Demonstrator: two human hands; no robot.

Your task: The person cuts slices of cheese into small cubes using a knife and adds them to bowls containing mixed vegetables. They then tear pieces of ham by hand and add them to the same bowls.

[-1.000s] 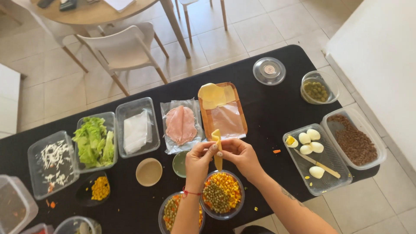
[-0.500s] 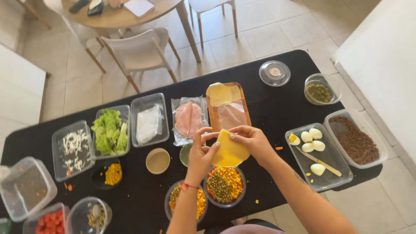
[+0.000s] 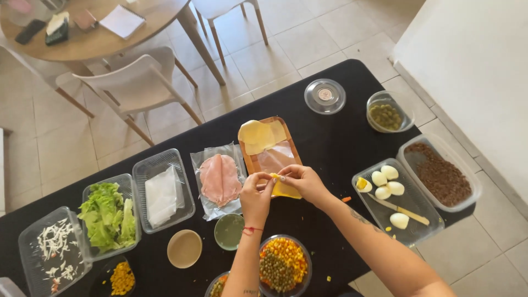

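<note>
Both my hands hold one yellow cheese slice [image 3: 285,188] above the black table [image 3: 330,137]. My left hand [image 3: 256,195] pinches its upper left corner, and my right hand [image 3: 303,181] pinches the top edge beside it. The slice hangs just below a wooden board [image 3: 250,159] that carries more cheese slices [image 3: 258,135] and a clear sheet. A packet of pink sliced ham [image 3: 219,179] lies left of my left hand. Below my wrists stands a glass bowl of mixed peas, corn and carrot [image 3: 282,265].
Along the table stand a tray of boiled eggs with a knife [image 3: 397,201], a brown-mince tub [image 3: 443,173], an olive bowl [image 3: 386,115], a clear lid [image 3: 325,95], lettuce [image 3: 107,215], a white-wrapped tub [image 3: 161,192], shredded cheese [image 3: 52,247] and two small sauce bowls [image 3: 184,248]. Chairs [image 3: 132,82] stand behind.
The cheese slice, held edge-on and then spread wide between my hands, now hangs lower with both hands pinching its top. The camera view has shifted slightly.
</note>
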